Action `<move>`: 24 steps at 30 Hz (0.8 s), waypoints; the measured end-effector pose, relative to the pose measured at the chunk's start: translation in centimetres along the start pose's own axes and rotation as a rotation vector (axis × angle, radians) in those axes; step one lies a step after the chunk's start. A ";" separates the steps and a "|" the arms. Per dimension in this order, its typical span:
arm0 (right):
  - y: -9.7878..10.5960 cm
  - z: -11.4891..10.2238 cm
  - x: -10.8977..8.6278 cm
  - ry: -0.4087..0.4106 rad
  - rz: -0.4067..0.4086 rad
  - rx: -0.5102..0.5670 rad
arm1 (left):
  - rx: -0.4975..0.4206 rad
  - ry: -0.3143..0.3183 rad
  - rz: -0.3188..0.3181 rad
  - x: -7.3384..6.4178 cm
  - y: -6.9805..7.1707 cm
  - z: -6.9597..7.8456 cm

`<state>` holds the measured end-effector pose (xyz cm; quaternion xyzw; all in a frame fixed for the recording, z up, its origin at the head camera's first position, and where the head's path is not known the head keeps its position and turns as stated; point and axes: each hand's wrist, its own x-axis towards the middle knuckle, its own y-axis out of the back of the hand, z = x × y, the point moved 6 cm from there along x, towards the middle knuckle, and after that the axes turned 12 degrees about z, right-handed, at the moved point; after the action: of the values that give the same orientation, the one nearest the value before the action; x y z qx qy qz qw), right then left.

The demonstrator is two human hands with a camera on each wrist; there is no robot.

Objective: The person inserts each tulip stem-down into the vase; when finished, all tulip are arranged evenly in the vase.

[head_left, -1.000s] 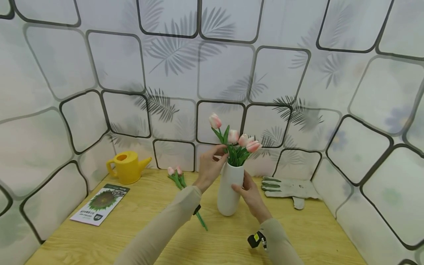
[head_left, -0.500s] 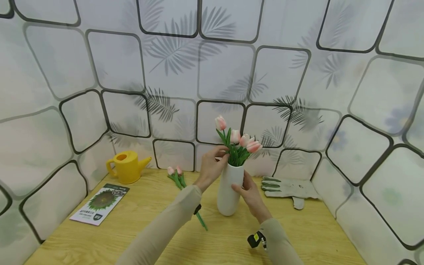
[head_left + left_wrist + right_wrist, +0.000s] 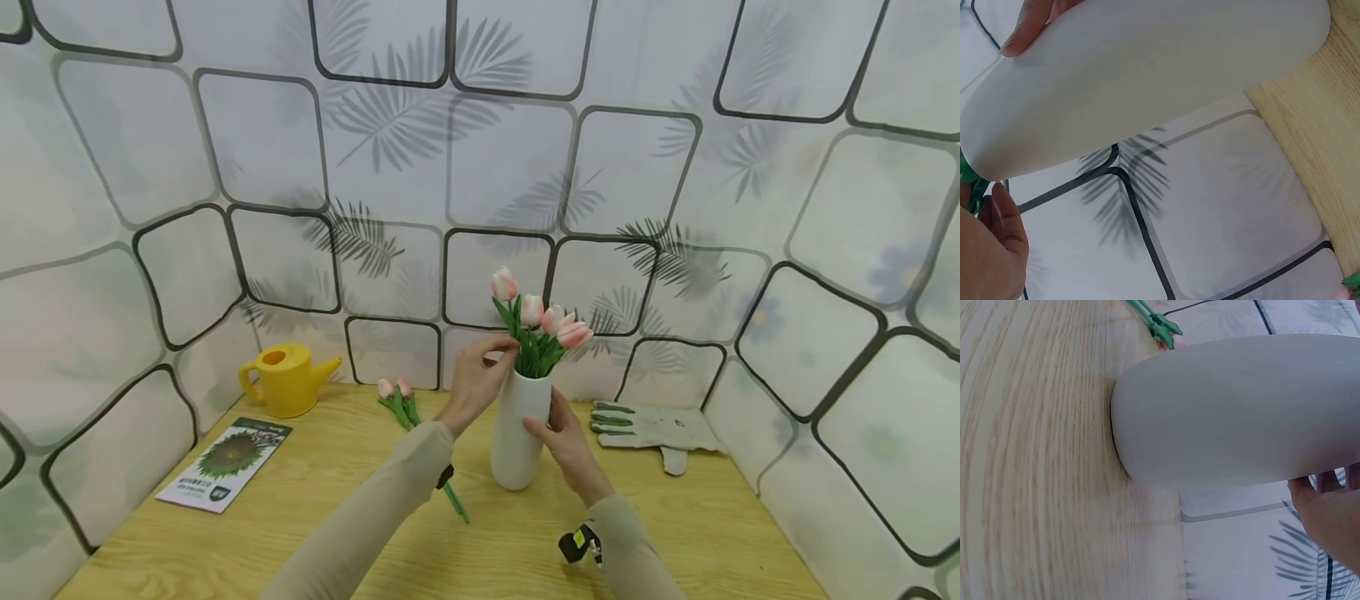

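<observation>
A tall white vase stands upright on the wooden table, holding several pink-and-white artificial tulips. At its mouth, my left hand pinches the green stem of the leftmost tulip, whose bloom rises above the others. My right hand grips the vase's right side, thumb across the front. In the left wrist view, the left hand is by the green leaves at the vase's rim. The right wrist view has the right hand's fingers against the vase wall; the vase base meets the tabletop.
Tulips with pink blooms lie on the table left of the vase, partly behind the left forearm. Farther left are a yellow watering can and a sunflower seed packet. A grey-and-green glove lies at right, near the patterned wall.
The leftmost tulip has shifted right and slightly down, nearer the other blooms, with my left hand at its stem. My right hand and the vase have stayed in place.
</observation>
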<state>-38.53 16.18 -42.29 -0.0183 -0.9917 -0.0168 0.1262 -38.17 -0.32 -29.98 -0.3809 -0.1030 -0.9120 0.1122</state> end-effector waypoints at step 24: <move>0.0 -0.1 -0.1 -0.006 -0.002 -0.004 | -0.109 0.182 -0.028 -0.5 0.1 -1.8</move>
<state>-38.41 16.13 -42.19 -0.0178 -0.9920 -0.0189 0.1233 -39.05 -0.87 -31.57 -0.3005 -0.0480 -0.9486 0.0874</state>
